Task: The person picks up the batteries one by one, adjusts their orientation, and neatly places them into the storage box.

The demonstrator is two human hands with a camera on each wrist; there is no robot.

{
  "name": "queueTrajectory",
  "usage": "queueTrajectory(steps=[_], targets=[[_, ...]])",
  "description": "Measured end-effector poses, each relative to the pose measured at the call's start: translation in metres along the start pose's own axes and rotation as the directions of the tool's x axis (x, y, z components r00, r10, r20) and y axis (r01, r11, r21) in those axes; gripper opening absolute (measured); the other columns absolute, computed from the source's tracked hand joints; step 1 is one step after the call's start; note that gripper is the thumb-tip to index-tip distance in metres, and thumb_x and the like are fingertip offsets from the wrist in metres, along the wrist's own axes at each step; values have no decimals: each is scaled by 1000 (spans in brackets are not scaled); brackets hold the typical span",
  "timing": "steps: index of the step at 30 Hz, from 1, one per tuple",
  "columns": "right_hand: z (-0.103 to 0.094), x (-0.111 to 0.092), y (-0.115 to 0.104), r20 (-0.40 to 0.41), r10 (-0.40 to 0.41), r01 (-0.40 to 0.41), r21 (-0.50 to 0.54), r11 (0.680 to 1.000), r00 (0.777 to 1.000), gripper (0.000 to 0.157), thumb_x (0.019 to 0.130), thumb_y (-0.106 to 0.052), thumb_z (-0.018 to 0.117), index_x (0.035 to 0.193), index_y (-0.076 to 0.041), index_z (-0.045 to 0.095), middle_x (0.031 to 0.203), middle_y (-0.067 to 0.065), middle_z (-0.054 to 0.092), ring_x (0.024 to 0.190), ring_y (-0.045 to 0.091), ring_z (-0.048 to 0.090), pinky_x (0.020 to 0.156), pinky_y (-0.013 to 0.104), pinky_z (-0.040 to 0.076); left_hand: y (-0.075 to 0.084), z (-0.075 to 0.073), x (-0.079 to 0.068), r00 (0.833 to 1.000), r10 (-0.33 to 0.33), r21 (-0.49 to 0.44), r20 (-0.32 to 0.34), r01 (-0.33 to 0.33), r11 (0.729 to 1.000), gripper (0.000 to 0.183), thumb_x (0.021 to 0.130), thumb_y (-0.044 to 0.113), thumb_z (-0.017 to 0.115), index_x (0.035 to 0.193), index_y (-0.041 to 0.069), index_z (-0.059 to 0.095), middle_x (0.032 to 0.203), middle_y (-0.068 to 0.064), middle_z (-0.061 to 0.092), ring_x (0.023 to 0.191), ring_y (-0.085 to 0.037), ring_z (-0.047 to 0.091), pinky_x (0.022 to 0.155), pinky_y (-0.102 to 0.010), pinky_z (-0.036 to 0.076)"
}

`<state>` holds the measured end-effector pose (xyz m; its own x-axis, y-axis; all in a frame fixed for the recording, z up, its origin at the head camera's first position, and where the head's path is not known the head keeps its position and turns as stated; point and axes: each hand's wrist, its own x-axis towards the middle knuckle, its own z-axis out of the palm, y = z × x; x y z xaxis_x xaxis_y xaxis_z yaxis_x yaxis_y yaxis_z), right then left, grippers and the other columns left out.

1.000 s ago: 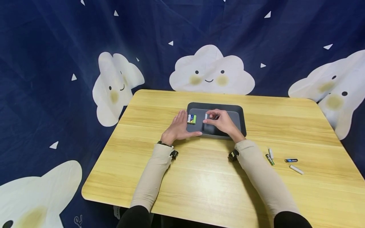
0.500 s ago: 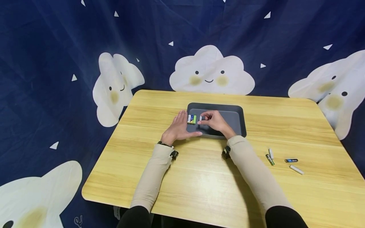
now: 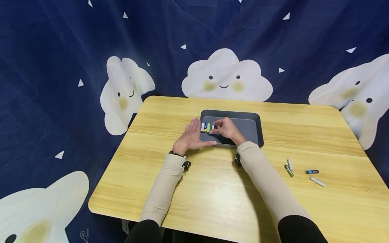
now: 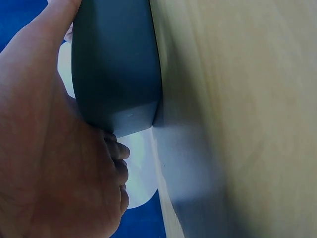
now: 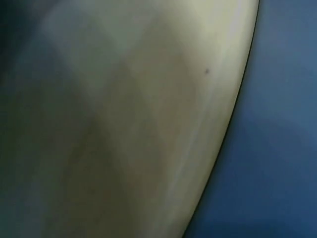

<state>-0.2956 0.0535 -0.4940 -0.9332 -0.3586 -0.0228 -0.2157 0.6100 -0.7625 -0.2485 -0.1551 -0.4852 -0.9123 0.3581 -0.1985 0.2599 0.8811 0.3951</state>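
Observation:
A dark grey tray lies toward the back of the table. My left hand rests against its left front corner, fingers straight along the left side and thumb along the front rim. In the left wrist view, the palm lies beside the tray's outer wall. Inside the tray, a white battery, a blue one and a green one stand side by side at the left. Just right of them my right hand pinches another white battery, partly hidden by the fingers.
On the table's right lie several loose batteries: a white one, a dark and green one, a blue and black one and another white one. A dark blue curtain with clouds hangs behind the table.
My right hand has moved left inside the tray with the white battery, bringing it close to the row. My left hand has stayed at the tray's corner.

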Motion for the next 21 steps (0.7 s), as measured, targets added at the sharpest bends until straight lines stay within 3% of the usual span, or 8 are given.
queueTrajectory(steps=[9, 14, 21], targets=[[2, 3, -4, -1, 3, -3, -113, 994, 1000, 49, 84, -28, 87, 124, -2, 75, 74, 6, 70, 59, 12, 51, 55, 24, 41, -1, 2, 2, 1000, 4, 9, -2, -4, 1000, 136, 81, 88, 55, 165, 2, -9, 175, -16, -11, 164, -25, -10, 136, -43, 0], [3, 2, -6, -2, 17, -18, -126, 992, 1000, 50, 85, -31, 87, 126, -5, 75, 76, 8, 71, 61, 14, 54, 55, 25, 40, -2, 2, 4, 1000, -7, 24, 7, 7, 1000, 136, 81, 87, 55, 164, 3, -11, 175, -14, -13, 164, -24, -11, 136, -42, 0], [4, 1, -9, -8, 47, -48, -141, 989, 999, 55, 83, -33, 88, 129, -8, 74, 81, 6, 73, 67, 16, 56, 56, 26, 40, 2, -1, -3, 999, 20, 12, -36, -19, 1000, 133, 83, 85, 57, 165, 0, -5, 175, -17, -6, 164, -28, -5, 136, -44, 4]])
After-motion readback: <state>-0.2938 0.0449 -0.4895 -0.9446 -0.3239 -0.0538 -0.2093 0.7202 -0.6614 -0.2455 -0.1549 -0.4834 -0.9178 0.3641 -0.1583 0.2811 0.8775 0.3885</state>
